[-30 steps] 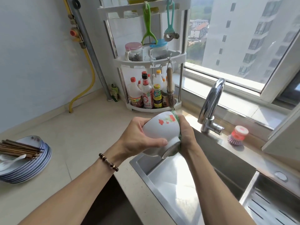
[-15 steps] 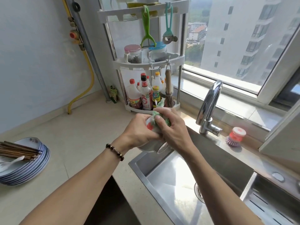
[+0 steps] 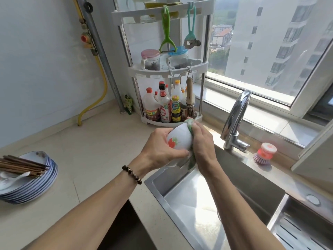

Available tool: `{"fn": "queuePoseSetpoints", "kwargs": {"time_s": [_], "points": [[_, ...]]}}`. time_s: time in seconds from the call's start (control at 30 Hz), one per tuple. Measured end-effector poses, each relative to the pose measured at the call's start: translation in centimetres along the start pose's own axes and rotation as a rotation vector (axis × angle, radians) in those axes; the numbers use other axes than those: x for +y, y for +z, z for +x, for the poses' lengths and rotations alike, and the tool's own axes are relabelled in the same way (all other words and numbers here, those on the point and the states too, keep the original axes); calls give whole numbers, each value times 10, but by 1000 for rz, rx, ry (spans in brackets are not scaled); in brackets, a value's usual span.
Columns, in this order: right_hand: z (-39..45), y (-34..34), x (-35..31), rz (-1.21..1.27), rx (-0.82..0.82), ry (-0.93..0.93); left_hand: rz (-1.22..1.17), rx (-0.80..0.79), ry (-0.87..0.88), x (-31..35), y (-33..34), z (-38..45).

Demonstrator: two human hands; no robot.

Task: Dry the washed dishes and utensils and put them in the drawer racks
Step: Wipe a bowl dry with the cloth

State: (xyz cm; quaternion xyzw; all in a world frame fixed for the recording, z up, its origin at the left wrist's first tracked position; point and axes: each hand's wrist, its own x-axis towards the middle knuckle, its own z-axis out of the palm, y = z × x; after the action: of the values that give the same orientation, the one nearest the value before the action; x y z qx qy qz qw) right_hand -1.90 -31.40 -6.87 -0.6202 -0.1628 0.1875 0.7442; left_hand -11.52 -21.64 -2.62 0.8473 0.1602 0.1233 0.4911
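Note:
A white bowl with a red flower print is held upside-down and tilted over the near edge of the steel sink. My left hand grips its outside, fingers curled around the rim. My right hand presses a green cloth against the bowl's right side and holds it there; most of the cloth is hidden by the hand. On the counter at the left stands a stack of blue-rimmed plates with brown chopsticks and a white spoon lying on top.
A chrome tap rises behind the sink, with a red dish brush on the ledge beside it. A white corner rack holds sauce bottles, jars and hanging peelers. A slotted steel tray sits at the lower right.
The right hand with the cloth slid from on top of the bowl to its right side, uncovering the flower print. The bowl turned in the left hand.

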Motion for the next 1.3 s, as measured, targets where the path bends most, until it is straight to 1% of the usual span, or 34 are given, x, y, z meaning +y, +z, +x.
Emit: {"fn": "queuePoseSetpoints", "kwargs": {"time_s": [0.03, 0.1, 0.13, 0.17, 0.23, 0.3, 0.37, 0.43, 0.5, 0.57, 0.6, 0.67, 0.73, 0.8, 0.9, 0.93, 0.97, 1.0, 1.03, 1.07, 1.1, 1.13, 1.17, 1.23, 1.27, 1.3], "points": [[-4, 5, 0, -88, 3, -78, 11, 12, 14, 0, -1, 1], [-13, 12, 9, -255, -18, -223, 114, 7, 56, -2, -2, 4], [-16, 13, 11, -257, -21, -247, 169, -7, 81, -1, -2, 4], [-16, 12, 12, -195, -19, -234, 194, -25, 100, 1, -1, 2], [-11, 6, 8, 38, -24, -111, 128, -68, 108, 4, -5, -2], [-1, -2, 2, 224, -63, 93, -19, -90, 92, 8, -14, -7], [5, -9, 0, 329, -97, 274, -143, -100, 107, 11, -20, -11], [7, -11, 1, 392, -85, 330, -187, -96, 125, 12, -24, -11], [6, -12, 0, 388, -61, 291, -241, -156, 77, 12, -31, -12], [4, -16, -4, 343, -48, 206, -239, -281, 7, 14, -39, -8], [4, -18, -7, 288, -63, 165, -183, -329, -27, 16, -42, -5], [3, -18, -15, 104, -103, 75, -15, -360, -62, 22, -40, 0], [5, -16, -22, -18, -97, -12, 75, -323, -54, 25, -33, 2], [4, -12, -25, -63, -70, -71, 50, -237, -50, 22, -25, -1], [-7, -1, -11, -300, -126, -227, 4, -60, -73, 10, -17, -2], [-12, 3, -3, -360, -140, -271, 3, -29, -72, 6, -14, -1], [-15, 5, 5, -363, -133, -286, 9, -17, -61, 3, -11, 0], [-17, 4, 8, -292, -107, -253, 19, -13, -48, 3, -8, 0], [-15, 2, 5, -153, -69, -157, 27, -11, -33, 5, -6, -2], [-10, -1, -1, 8, -54, -20, 36, -3, -17, 7, -5, -4], [-3, -3, -4, 102, -43, 94, 32, 7, -8, 8, -5, -5], [-2, -3, -8, 111, -43, 128, 17, 18, -11, 8, -5, -5], [-4, -1, -9, 38, -43, 80, 0, 34, -19, 6, -6, -5], [-13, 6, -5, -206, -75, -149, -8, 78, -34, 1, -7, -1], [-17, 9, -1, -299, -73, -228, 5, 81, -41, -1, -5, 1], [-20, 10, 2, -320, -69, -267, 19, 72, -38, -2, -4, 1]]}}
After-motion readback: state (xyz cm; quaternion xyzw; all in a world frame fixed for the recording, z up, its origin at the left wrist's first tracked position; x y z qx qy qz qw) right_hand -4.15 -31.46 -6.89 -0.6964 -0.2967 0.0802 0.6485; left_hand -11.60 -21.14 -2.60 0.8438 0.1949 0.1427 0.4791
